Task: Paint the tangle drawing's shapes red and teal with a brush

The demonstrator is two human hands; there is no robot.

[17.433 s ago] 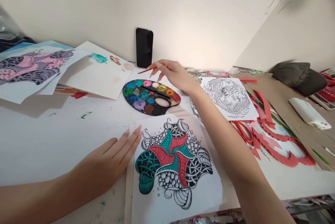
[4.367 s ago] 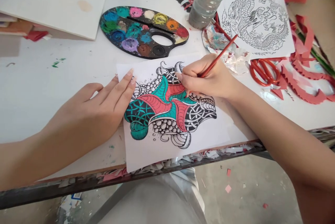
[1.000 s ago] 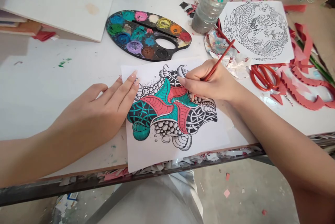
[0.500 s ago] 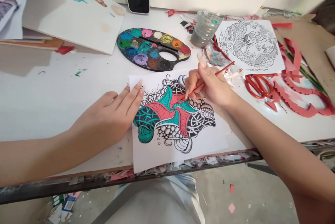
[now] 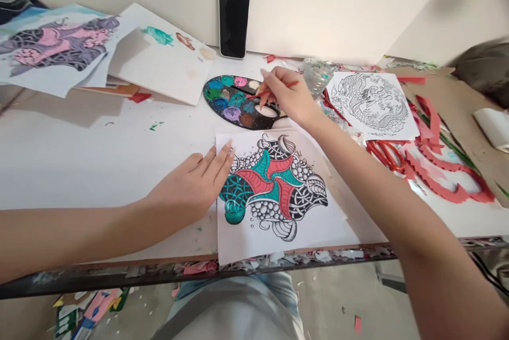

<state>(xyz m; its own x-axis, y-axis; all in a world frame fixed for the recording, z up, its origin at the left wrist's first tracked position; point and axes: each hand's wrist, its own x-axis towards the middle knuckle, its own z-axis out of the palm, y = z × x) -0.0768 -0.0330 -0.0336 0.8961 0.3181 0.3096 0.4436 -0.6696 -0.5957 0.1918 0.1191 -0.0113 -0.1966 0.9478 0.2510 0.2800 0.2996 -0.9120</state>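
Observation:
A patterned drawing on white paper (image 5: 274, 247) lies near the table's front edge, its central swirl painted red and teal and much of the rest black and white. My left hand (image 5: 194, 181) rests flat on the paper's left edge, fingers stretched out. Over the palette my right hand (image 5: 284, 93) pinches a thin red paintbrush (image 5: 293, 84), its tip low above the paints. The black oval paint palette (image 5: 217, 109) holds several colours around a thumb hole; my right hand covers part of its right side.
A plastic water cup (image 5: 317, 76) stands behind my right wrist. A dragon line drawing (image 5: 369, 104), red scissors (image 5: 385, 155) and red paper scraps (image 5: 433, 175) lie at right. A phone (image 5: 234, 14) leans on the wall. A paint-smeared board (image 5: 167, 67) and a pink-purple painting (image 5: 59, 48) sit at left.
My right hand has moved with the paintbrush from the drawing up to the palette. My left hand stays on the paper. The camera view has shifted.

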